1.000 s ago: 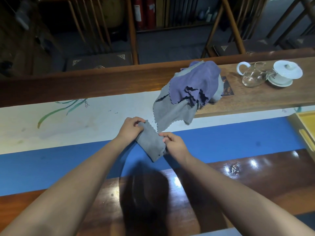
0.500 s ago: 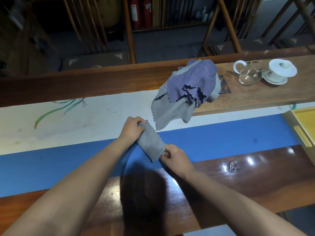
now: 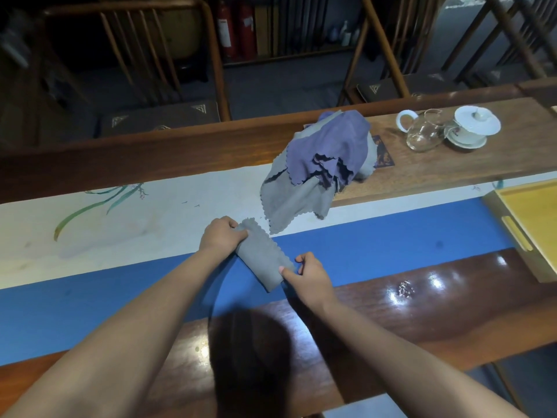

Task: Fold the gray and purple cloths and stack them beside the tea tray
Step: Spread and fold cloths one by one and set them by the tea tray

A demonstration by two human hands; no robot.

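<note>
Holding a folded gray cloth [image 3: 265,255] by its two ends over the blue band of the desk [image 3: 391,236]: left hand [image 3: 222,236] gripping the far, scalloped end with curled fingers, right hand [image 3: 310,274] pinching the near end between thumb and fingers. Lying just beyond the left grip and to its right, a loose heap of gray and purple cloths [image 3: 319,167], draping off the wooden tea tray [image 3: 452,167]. Standing farther right on that tray, a glass pitcher [image 3: 423,134] and a lidded white cup [image 3: 474,126].
</note>
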